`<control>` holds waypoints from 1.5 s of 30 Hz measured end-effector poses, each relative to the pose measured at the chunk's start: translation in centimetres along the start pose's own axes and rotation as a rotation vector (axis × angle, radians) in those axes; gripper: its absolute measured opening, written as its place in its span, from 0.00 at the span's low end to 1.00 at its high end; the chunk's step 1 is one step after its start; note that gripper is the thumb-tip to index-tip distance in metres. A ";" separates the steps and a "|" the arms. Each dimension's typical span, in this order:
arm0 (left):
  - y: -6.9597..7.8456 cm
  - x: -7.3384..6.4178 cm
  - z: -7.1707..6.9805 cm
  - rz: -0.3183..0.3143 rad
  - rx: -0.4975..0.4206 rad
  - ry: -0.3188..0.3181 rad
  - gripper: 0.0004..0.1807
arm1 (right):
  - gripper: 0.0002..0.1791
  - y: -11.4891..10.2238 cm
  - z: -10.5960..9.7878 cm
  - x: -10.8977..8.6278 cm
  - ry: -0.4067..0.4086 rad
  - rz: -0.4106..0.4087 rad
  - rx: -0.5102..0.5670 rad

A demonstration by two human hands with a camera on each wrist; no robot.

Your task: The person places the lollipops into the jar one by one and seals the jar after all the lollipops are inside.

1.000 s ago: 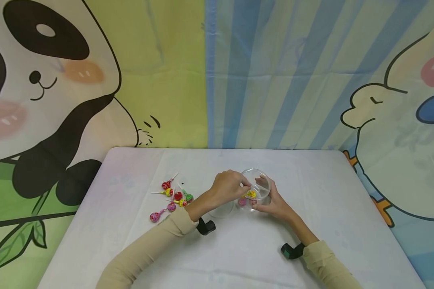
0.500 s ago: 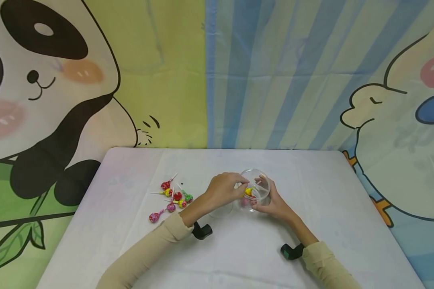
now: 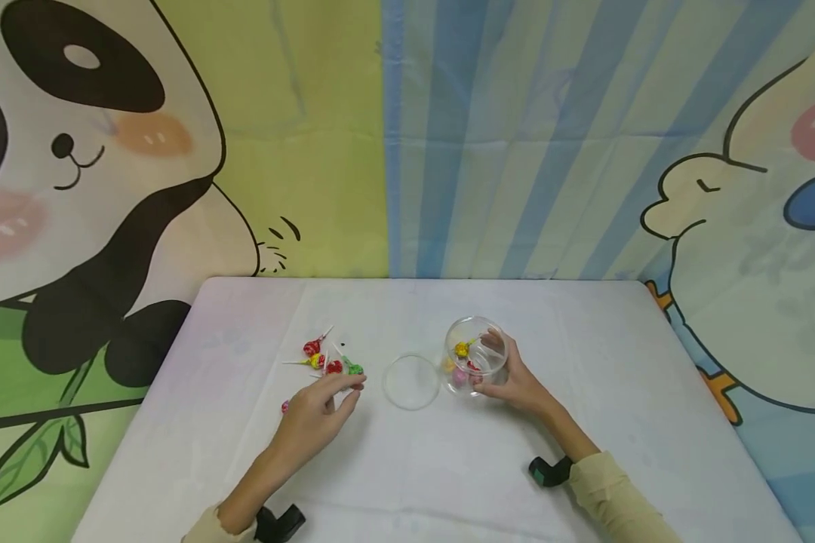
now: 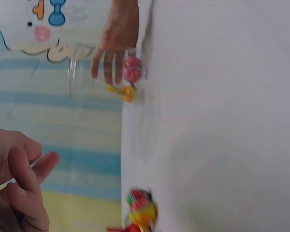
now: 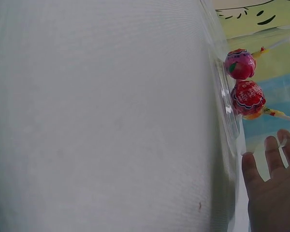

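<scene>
My right hand point(image 3: 516, 381) grips a clear plastic jar point(image 3: 456, 334) round its right side, mouth facing up. Inside it lie a yellow lollipop point(image 3: 462, 349), a pink lollipop point(image 5: 240, 65) and a red lollipop point(image 5: 249, 96), among others. My left hand point(image 3: 315, 422) is over the loose lollipops on the left, fingers loosely bent with a gap between thumb and fingertips. Just past its fingertips lies a green-wrapped lollipop point(image 3: 353, 368), beside a red one. The hand partly hides a pink lollipop point(image 3: 285, 406). In the left wrist view, no lollipop shows between the fingers.
A clear round lid point(image 3: 410, 408) lies flat on the white-covered table point(image 3: 570, 332) between the hands. Farther back in the pile are a red lollipop point(image 3: 312, 348) and a yellow lollipop point(image 3: 318, 361). A printed cartoon curtain point(image 3: 299, 151) stands behind the table.
My left hand has let a yellow lollipop go into the jar and moved left to the loose lollipops, uncovering the lid. The right hand has stayed on the jar.
</scene>
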State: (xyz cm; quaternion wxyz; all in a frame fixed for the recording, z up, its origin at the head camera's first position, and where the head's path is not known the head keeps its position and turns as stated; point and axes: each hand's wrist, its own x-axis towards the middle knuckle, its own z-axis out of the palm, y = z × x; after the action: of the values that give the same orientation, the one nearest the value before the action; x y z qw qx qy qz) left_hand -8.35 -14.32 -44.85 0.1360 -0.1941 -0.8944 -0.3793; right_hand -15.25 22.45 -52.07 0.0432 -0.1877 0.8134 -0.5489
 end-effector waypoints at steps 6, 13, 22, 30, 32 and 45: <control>-2.2 -3.7 -2.3 -0.148 0.061 0.108 0.17 | 0.55 0.0 -0.1 0.1 0.002 -0.001 -0.015; -3.2 -5.9 -3.3 -0.389 0.042 0.089 0.17 | 0.55 0.0 -0.2 0.2 0.000 0.006 -0.025; -3.2 -6.4 -3.4 -0.456 0.038 0.075 0.17 | 0.55 -0.1 -0.2 0.2 -0.003 0.002 -0.015; -3.3 -6.3 -3.1 -0.434 0.085 0.095 0.16 | 0.55 0.0 -0.2 0.2 0.001 0.012 -0.019; -3.5 -6.1 -2.9 -0.400 0.136 0.118 0.16 | 0.55 0.0 -0.3 0.1 0.001 0.010 -0.016; -3.7 -0.8 -1.7 -0.225 0.363 0.173 0.22 | 0.55 -0.3 0.1 0.0 0.002 -0.005 0.004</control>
State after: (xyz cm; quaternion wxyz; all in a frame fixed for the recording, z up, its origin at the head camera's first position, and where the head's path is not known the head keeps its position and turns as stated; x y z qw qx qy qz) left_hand -9.10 -18.10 -46.32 0.2016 -0.0321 -0.9490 -0.2404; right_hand -15.13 22.31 -51.85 0.0415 -0.1891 0.8120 -0.5507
